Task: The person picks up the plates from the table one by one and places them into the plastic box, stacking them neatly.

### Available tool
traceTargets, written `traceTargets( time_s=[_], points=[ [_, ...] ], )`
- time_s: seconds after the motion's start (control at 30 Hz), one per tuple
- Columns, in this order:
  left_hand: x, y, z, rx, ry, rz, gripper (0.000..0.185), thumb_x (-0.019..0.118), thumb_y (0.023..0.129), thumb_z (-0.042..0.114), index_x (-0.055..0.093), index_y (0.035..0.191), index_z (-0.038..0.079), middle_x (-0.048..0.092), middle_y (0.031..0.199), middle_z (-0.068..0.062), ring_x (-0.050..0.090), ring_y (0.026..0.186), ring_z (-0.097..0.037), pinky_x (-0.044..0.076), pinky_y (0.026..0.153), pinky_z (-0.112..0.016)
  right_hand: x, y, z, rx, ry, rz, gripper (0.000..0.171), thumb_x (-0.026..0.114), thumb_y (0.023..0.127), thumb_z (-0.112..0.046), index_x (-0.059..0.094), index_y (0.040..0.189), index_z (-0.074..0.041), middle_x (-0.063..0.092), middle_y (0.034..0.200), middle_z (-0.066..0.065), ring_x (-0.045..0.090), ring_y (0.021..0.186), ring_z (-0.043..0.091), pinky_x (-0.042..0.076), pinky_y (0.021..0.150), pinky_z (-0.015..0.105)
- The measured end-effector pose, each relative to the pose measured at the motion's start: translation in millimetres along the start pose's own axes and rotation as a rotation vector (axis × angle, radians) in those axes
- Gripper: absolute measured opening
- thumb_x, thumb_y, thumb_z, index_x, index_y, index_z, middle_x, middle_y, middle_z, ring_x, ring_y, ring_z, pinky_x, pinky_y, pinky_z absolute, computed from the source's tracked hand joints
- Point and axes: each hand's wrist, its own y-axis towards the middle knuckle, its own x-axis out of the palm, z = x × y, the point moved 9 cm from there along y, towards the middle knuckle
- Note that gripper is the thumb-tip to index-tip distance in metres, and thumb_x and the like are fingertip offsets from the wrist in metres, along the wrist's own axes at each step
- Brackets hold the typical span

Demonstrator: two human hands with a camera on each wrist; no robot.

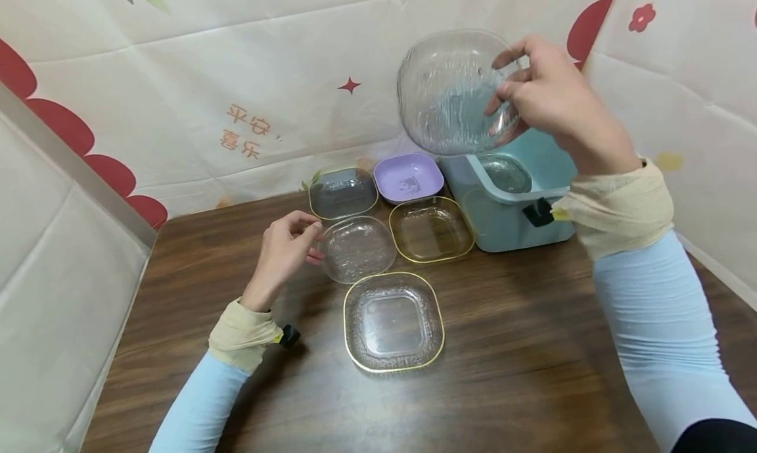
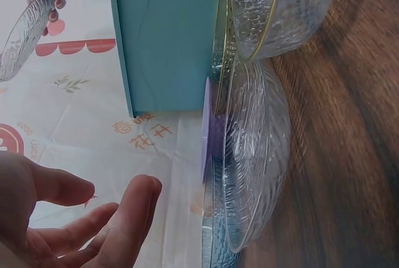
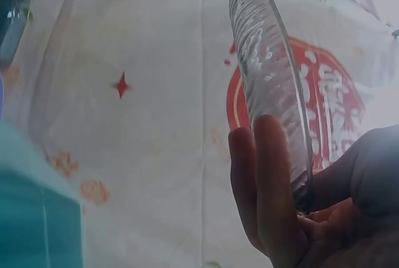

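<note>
Gold-rimmed square glass dish (image 1: 393, 321): lying flat on the wooden table (image 1: 532, 348), nearest the camera, just beyond and to the right of the left hand's fingertips, untouched.

Left hand (image 1: 284, 249): resting low over the table, its fingers (image 2: 134, 209) loosely curled and holding nothing, the tips lying just beside the rim of the round textured glass dish (image 1: 357, 248); whether they are touching it cannot be told.

Right hand (image 1: 552, 98): raised in the air, gripping a clear ribbed glass plate (image 1: 452, 91) by its right edge, thumb behind and fingers (image 3: 271, 187) in front.

Clear ribbed glass plate: tilting almost upright in that grip, hanging above the teal plastic bin (image 1: 508, 200).

Teal plastic bin: standing below the right hand's fingers, another glass dish (image 1: 505, 172) lying inside it.

Amber-tinted square glass dish (image 1: 432, 229): sitting between the round dish and the bin.

Purple square dish (image 1: 408, 177): lying behind it, beside a grey-tinted gold-rimmed dish (image 1: 343, 192) further from the left fingers.

Backdrop: a printed cloth (image 1: 236, 98) hanging behind the table.
</note>
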Motion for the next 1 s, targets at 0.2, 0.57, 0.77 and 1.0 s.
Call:
traceTargets(
  time_s=[0.2, 0.57, 0.77, 1.0],
  points=[
    [-2.0, -0.2, -0.6, -0.005, -0.005, 0.01, 0.023, 0.061, 0.103, 0.021, 0.068, 0.115, 0.003, 0.072, 0.108, -0.031, 0.078, 0.068, -0.031, 0.067, 0.06, -0.04, -27, 28, 5, 0.036, -0.263, 0.029, 0.043, 0.048, 0.105, -0.011, 0.035, 0.146, -0.006, 0.062, 0.098, 0.001, 0.071, 0.057, 0.012, 0.064, 0.058, 0.029],
    [-1.8, 0.1, 0.3, -0.013, 0.001, 0.015, 0.023, 0.061, 0.103, 0.022, 0.068, 0.115, 0.003, 0.072, 0.108, -0.03, 0.077, 0.066, -0.027, 0.067, 0.06, -0.04, -46, 73, 53, 0.156, -0.396, -0.104, 0.056, 0.046, 0.104, -0.01, 0.028, 0.154, 0.008, 0.051, 0.124, 0.023, 0.074, 0.066, 0.017, 0.067, 0.066, 0.038],
    [-1.9, -0.7, 0.2, -0.007, 0.003, 0.012, 0.023, 0.061, 0.103, 0.022, 0.068, 0.115, 0.003, 0.072, 0.108, -0.03, 0.078, 0.068, -0.031, 0.067, 0.06, -0.041, -45, 90, 91, 0.256, -0.445, -0.236, 0.047, 0.041, 0.101, -0.004, 0.034, 0.142, 0.019, 0.062, 0.096, 0.023, 0.076, 0.065, 0.027, 0.067, 0.066, 0.044],
    [-1.8, -1.4, -0.1, 0.004, 0.012, 0.011, 0.023, 0.061, 0.103, 0.023, 0.068, 0.114, 0.004, 0.073, 0.107, -0.029, 0.077, 0.065, -0.027, 0.066, 0.058, -0.038, -48, 96, 137, 0.421, -0.419, -0.38, 0.025, 0.047, 0.1, 0.0, 0.053, 0.114, 0.019, 0.066, 0.079, 0.016, 0.077, 0.067, 0.027, 0.067, 0.068, 0.042]
  ],
)
